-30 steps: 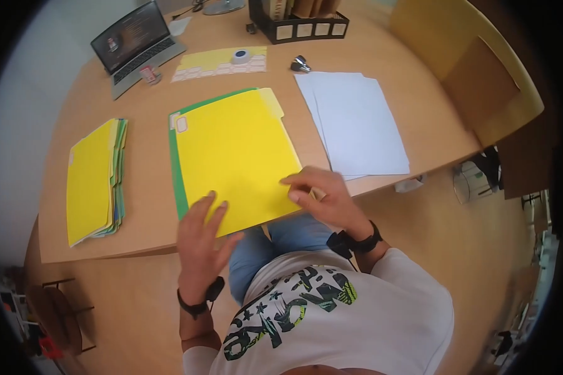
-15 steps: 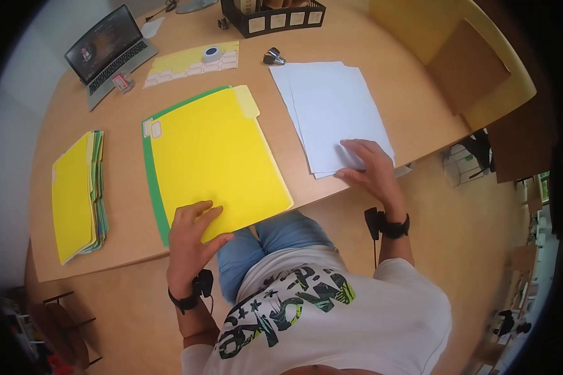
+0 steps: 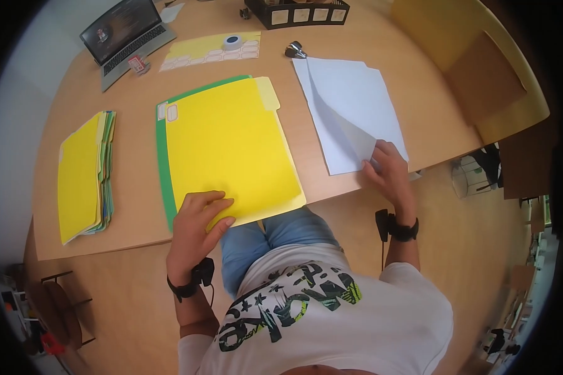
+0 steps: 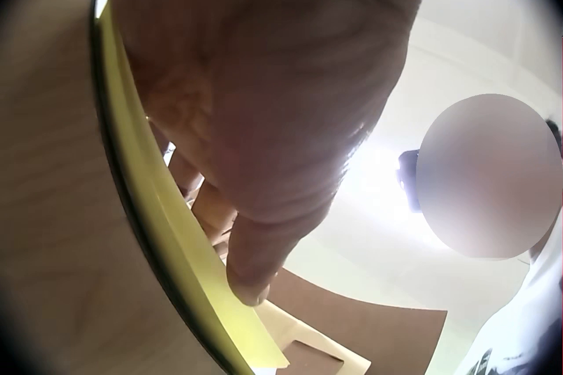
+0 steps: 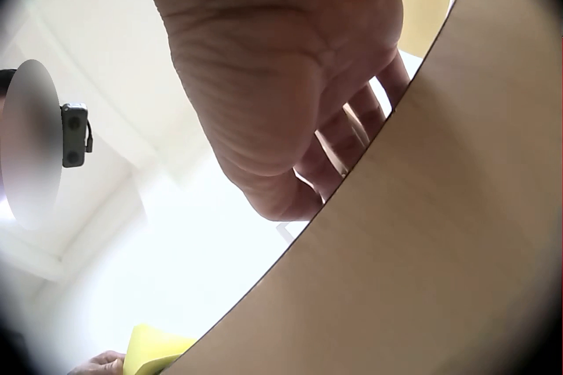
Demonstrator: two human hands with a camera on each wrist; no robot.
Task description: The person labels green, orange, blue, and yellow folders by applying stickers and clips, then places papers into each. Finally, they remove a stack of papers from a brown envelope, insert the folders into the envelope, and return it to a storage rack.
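Observation:
My left hand rests on the near left part of a yellow file folder, its fingers loosely bent on the surface. Beneath that folder, a green folder shows along the left and far edges. In the left wrist view the left hand lies over the yellow folder's edge. To the right, my right hand pinches the near corner of the top white sheet, whose left side curls up off the white sheet below. The right hand's fingertips are partly hidden behind the table edge in the right wrist view.
A stack of yellow and green folders lies at the left. Farther back are a laptop, a label sheet with a tape roll, metal clips and a black organizer. A yellow chair stands at the right.
My right hand has moved from the yellow folder to the white sheets and lifted the top one's near corner. My left hand stays on the yellow folder.

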